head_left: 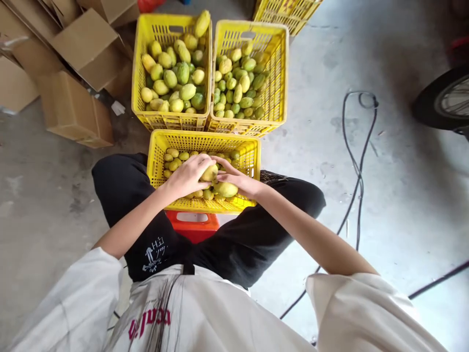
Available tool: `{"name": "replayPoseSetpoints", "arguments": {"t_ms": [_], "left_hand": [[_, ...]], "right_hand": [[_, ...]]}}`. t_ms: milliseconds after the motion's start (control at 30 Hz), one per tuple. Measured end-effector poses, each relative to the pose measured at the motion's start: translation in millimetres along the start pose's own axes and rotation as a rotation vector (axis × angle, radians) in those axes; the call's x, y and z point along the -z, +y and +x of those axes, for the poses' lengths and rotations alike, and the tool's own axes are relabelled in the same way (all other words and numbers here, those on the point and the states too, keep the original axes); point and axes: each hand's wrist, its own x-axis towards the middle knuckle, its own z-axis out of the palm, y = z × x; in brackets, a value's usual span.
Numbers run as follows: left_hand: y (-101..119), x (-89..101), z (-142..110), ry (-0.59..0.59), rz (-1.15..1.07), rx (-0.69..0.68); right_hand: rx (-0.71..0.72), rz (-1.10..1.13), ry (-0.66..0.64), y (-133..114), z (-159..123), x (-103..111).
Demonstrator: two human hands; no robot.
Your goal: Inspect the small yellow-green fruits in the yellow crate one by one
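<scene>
Over front crate (205,139), yellow fruit (209,173) gripped by left hand (189,173); right hand (240,182) closed round opposite end, presumably for steadiness. Front crate set between knees (119,183), apparently for short reach. Two fruit-filled crates (170,120) beyond.

A rounded yellow fruit (209,173) sits between the fingers (201,162) over the nearest crate (205,141) — just beside a larger oblong fruit (225,189).

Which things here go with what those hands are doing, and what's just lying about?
Likely in use:
left hand, holding a fruit
right hand, close beside it
near crate, with fruit in it
two crates behind, also with fruit
red base, seemingly under the near crate

Likely just lying about:
cardboard boxes
cable
wheel, at the right edge
</scene>
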Motion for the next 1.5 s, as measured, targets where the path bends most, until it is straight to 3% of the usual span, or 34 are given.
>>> {"name": "replayPoseSetpoints", "arguments": {"t_ms": [67, 200, 267, 367, 433, 567, 767, 967, 1067, 1167, 1300, 1500], "left_hand": [[1.9, -11.2, -22.4, 0.17, -0.287, 0.085], [16.3, -33.4, -68.2, 0.389, -1.093, 0.442], [22.5, -42.0, -85.4, 0.343, -1.476, 0.618], [24.0, -49.6, -95.6, 0.332, -1.717, 0.798], [21.6, -52.2, -91.9, 0.38, -1.749, 0.818], [17.3, -58.6, -77.8, 0.377, -1.777, 0.714], [11.1, -77.0, -79.3, 0.374, -1.767, 0.558], [8.2, -76.1, -77.6, 0.408, -1.766, 0.711], [13.0, -68.5, -75.2, 0.412, -1.854, 0.759], [14.8, -67.1, -73.2, 0.501, -1.874, 0.784], [7.6, -73.7, -73.2, 0.615, -1.798, 0.807], [-4.8, -78.1, -79.7, 0.629, -1.775, 0.86]], "right_hand": [[0.005, 0.169, 0.032, 11.6, -19.9, -4.2], [0.081, 0.507, 0.099, 40.4, -51.8, -17.5], [0.132, 0.654, 0.159, 57.5, -60.8, -27.5], [0.192, 0.779, 0.233, 80.5, -60.9, -42.7], [0.229, 0.798, 0.273, 89.5, -53.0, -49.4], [0.291, 0.762, 0.343, 92.6, -32.3, -52.1], [0.18, 0.703, 0.346, 90.8, -26.0, -52.9], [0.188, 0.59, 0.27, 87.7, -28.0, -58.3], [0.212, 0.645, 0.252, 87.8, -25.0, -56.3], [0.251, 0.727, 0.232, 88.2, -22.5, -53.0], [0.252, 0.712, 0.269, 89.0, -22.0, -52.4], [0.193, 0.694, 0.369, 94.4, -23.5, -56.2]]}}
